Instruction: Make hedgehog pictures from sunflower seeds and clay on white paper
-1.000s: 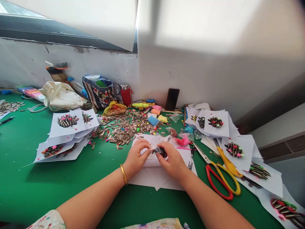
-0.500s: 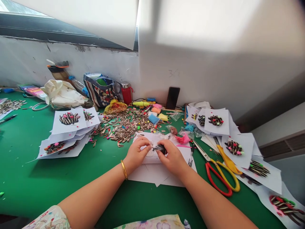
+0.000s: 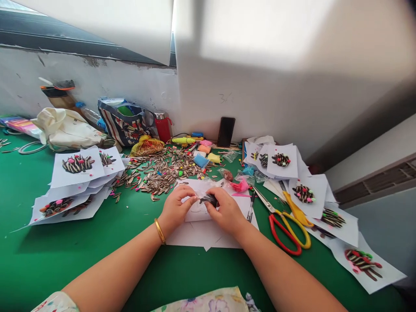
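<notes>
My left hand (image 3: 175,209) and my right hand (image 3: 224,211) meet over a small stack of white paper sheets (image 3: 208,232) on the green table (image 3: 48,251). Both pinch a clear plastic wrapper with a dark lump of clay (image 3: 208,199) inside it. The fingers of each hand are curled tight on the wrapper. A gold bangle (image 3: 159,231) sits on my left wrist. A heap of striped sunflower seeds (image 3: 162,171) lies just beyond my hands.
Sheets bearing seed-and-clay figures lie stacked at left (image 3: 78,167) and spread at right (image 3: 307,193). Red and yellow scissors (image 3: 287,227) and a pen (image 3: 250,209) lie right of my hands. Bags (image 3: 125,123), a red flask (image 3: 162,125), a phone (image 3: 225,131) and coloured clay packets (image 3: 201,160) line the wall.
My hands have kept pinching the wrapper over the paper, shifting only slightly. The camera has turned a little to the right, so everything sits further left in view.
</notes>
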Available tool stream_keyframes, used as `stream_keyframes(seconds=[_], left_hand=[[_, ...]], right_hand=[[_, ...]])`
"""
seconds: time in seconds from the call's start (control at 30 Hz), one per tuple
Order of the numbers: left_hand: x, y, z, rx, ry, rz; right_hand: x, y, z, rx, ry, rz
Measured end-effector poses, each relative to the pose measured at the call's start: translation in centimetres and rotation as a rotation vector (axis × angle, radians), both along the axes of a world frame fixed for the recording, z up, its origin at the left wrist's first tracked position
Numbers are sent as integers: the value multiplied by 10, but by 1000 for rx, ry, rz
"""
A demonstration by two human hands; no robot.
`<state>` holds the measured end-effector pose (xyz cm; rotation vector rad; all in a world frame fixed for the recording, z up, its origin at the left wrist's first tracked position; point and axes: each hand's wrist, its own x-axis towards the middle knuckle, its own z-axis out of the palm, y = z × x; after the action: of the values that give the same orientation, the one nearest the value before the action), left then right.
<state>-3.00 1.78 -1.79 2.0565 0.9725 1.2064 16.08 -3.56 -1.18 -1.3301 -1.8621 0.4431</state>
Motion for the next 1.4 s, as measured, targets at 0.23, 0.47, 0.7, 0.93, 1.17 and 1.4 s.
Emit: stream_keyframes(seconds=[0.23, 0.47, 0.7, 0.93, 1.17, 1.4], left_hand=[[-1, -1, 4, 29, -15, 29], [1, -1, -2, -47, -26, 38], [1, -1, -2, 32, 34, -12], [2, -2, 1, -28, 65, 27], [-1, 7, -6, -130, -15, 57], [-2, 9, -11, -188, -14, 35]], right_hand=[[-1, 1, 14, -21, -62, -27], [6, 4, 30, -52, -109, -7], [11, 5, 11, -43, -2, -15], [17, 5, -9, -97, 119, -21], [36, 7, -8, -106, 102, -88], [36, 7, -9, -148, 89, -68]])
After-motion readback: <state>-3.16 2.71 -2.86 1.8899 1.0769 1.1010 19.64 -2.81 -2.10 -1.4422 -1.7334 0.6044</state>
